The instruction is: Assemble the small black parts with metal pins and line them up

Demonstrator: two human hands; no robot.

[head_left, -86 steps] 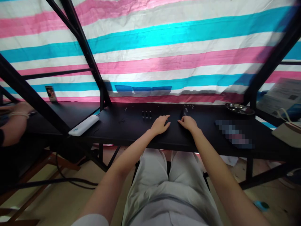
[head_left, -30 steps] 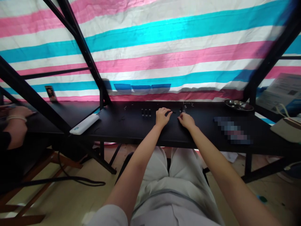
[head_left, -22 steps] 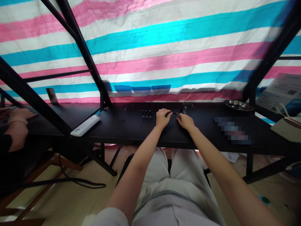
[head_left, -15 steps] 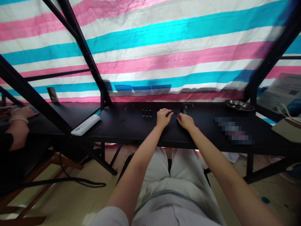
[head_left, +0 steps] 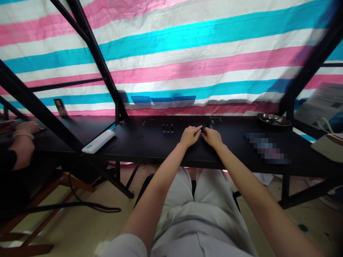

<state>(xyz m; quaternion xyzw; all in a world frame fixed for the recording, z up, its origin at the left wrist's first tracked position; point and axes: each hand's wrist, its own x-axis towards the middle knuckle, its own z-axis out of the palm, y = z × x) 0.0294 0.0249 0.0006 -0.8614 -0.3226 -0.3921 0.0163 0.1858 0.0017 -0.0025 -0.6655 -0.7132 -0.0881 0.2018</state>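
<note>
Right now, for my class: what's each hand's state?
Left hand: fingers partly extended; any hold cannot be told.
Right hand: fingers curled; any hold cannot be told.

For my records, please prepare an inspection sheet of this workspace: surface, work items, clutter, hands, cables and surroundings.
Surface: black table, upright edge toward the person.
Work items: three small dark pieces in a row; a small dark object at the fingertips, too small to identify.
Clutter: white elongated device at left; metal dish and pixelated item at right.
Hands: left hand and right hand close together; which grips the object cannot be told.
Cables: black cable or strap low at left.
Surroundings: striped sheet behind; black frame; co-worker's hand at left.
</note>
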